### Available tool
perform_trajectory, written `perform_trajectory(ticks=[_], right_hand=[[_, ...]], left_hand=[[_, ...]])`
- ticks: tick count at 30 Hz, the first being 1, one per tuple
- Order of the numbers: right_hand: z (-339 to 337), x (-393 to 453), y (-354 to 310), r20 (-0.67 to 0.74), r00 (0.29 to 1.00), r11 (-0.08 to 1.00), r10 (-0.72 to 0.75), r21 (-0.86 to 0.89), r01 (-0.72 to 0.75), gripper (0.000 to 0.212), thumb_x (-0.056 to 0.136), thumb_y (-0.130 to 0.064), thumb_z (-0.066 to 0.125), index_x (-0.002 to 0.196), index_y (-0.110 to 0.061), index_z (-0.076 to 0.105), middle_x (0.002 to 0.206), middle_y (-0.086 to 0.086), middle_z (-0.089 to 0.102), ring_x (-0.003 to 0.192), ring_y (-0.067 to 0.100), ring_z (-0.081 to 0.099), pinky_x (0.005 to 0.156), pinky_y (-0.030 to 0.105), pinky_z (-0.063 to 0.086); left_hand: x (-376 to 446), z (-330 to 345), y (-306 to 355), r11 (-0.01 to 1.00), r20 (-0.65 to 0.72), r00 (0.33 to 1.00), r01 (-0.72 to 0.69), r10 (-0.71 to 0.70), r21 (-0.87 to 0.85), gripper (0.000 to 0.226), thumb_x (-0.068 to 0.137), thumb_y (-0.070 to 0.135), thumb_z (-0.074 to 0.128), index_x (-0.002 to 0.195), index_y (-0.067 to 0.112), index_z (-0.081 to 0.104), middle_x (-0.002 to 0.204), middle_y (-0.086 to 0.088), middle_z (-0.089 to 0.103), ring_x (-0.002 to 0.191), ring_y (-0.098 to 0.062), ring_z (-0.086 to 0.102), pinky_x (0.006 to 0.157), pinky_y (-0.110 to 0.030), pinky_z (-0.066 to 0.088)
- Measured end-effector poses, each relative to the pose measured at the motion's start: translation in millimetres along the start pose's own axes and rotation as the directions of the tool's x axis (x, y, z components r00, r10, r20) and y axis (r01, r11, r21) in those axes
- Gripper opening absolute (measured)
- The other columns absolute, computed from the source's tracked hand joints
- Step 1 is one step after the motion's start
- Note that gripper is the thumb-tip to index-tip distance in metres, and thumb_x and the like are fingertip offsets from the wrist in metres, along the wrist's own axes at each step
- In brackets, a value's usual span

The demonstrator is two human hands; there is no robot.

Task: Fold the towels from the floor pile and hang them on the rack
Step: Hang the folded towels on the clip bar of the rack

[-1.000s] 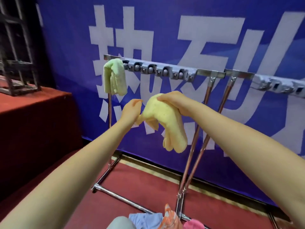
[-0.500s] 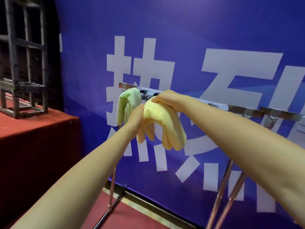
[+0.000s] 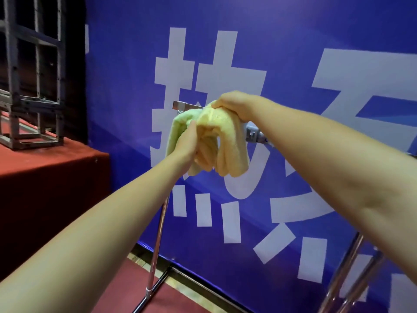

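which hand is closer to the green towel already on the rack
Left. The left hand sits right against the green towel, gripping the yellow towel's lower folds. The right hand holds the yellow towel's top, on its far side from the green one.

A large blue banner (image 3: 293, 53) with big white Chinese characters fills the background behind everything. At the left stands a raised platform draped in red cloth (image 3: 45, 168), and on its top sits a grey metal truss frame (image 3: 33, 86) of square bars. Behind the frame the wall is dark. Below, a red carpeted floor (image 3: 180, 299) meets a pale strip along the banner's lower edge.
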State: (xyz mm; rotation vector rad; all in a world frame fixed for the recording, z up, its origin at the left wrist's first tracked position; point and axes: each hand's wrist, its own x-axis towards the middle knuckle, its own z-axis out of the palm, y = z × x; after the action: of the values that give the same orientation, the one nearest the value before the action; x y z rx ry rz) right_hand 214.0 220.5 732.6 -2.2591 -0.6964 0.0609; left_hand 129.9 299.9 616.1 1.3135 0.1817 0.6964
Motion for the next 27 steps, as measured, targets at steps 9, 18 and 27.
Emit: perform_trajectory(ticks=[9,18,27], right_hand=[[1,22,33,-0.110,0.989,0.993,0.102,0.065,-0.095,0.032,0.088,-0.028,0.062,0.114,-0.009,0.059,0.097,0.006,0.064,0.079,0.018,0.060,0.051,0.025,0.046],[20,12,50,-0.285,0.876,0.822,-0.389,-0.536,0.191,0.033,0.092,-0.016,0.042,0.060,-0.014,0.049,0.068,0.004,0.053,0.073,0.027,0.051,0.056,0.029,0.032],[24,-3,54,-0.118,0.860,0.672,-0.497,-0.679,0.295,0.025,0.093,-0.027,0.047,0.071,-0.017,0.044,0.083,0.002,0.051,0.078,0.021,0.046,0.053,0.027,0.027]], left_hand=[[11,8,-9,0.999,0.102,0.995,-0.010,0.007,0.032,0.042,0.104,0.041,0.026,0.094,0.029,0.065,0.091,-0.001,0.069,0.091,-0.017,0.064,0.073,-0.030,0.050],[14,17,-22,0.987,0.098,0.985,0.134,-0.143,0.092,0.046,0.102,0.053,0.026,0.094,0.021,0.059,0.085,-0.003,0.064,0.085,-0.018,0.062,0.064,-0.029,0.047],[15,19,-22,0.999,0.133,0.991,-0.007,0.000,0.049,0.042,0.105,0.038,0.025,0.090,0.025,0.062,0.086,0.001,0.067,0.079,-0.006,0.063,0.061,-0.022,0.046]])
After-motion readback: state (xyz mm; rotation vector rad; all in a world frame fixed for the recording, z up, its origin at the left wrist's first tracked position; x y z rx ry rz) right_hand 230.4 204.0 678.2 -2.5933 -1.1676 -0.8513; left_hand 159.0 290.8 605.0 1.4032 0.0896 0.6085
